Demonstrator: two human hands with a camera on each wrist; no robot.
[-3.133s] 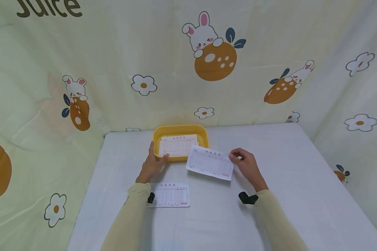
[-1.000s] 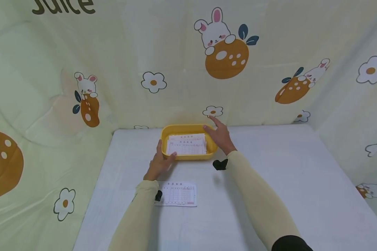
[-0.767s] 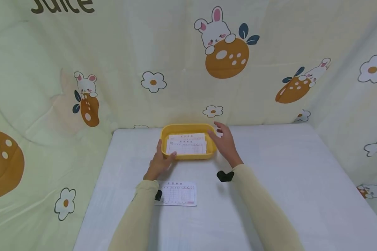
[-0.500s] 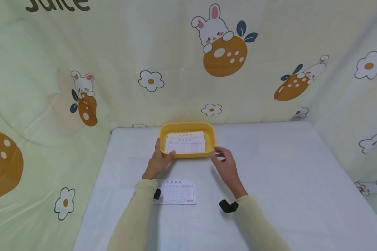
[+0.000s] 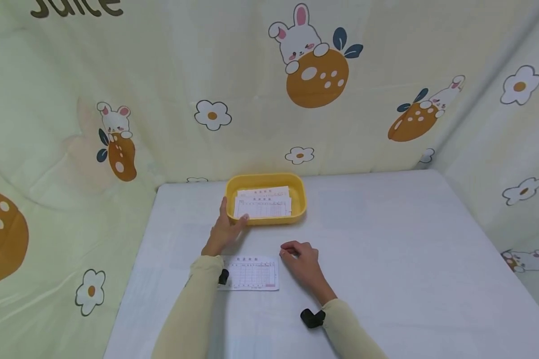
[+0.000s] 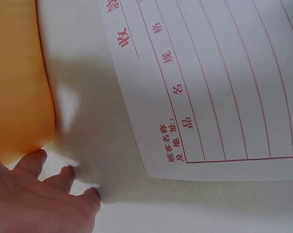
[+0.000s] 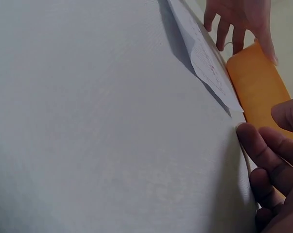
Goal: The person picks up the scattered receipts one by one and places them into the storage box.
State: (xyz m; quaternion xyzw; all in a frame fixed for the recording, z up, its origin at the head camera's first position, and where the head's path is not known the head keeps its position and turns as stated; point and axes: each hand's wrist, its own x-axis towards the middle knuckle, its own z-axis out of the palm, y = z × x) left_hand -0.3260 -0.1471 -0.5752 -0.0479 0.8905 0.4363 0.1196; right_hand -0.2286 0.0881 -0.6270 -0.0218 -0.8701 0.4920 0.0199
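A yellow tray (image 5: pixel 299 215) stands near the back of the table and holds printed receipt slips (image 5: pixel 262 207). My left hand (image 5: pixel 224 232) grips its front left corner, thumb over the front rim and forefinger along the side. Before the tray lies another printed receipt form (image 5: pixel 251 274), also large in the left wrist view; the left wrist partly covers it in the head view. My right hand (image 5: pixel 302 262) is just beside that form's upper right corner. Its fingers are loosely bent, with nothing between thumb and fingertips in the right wrist view.
The table has a white cover (image 5: pixel 386 259). A pale curtain (image 5: pixel 251 144) with printed rabbits and flowers hangs close behind the tray and along both sides. Black wrist devices (image 5: pixel 312 318) sit at both cuffs.
The right hand let a receipt slip go into the tray, then came from the tray's right end toward me and leftward, to the form on the table. The left hand stayed at the tray.
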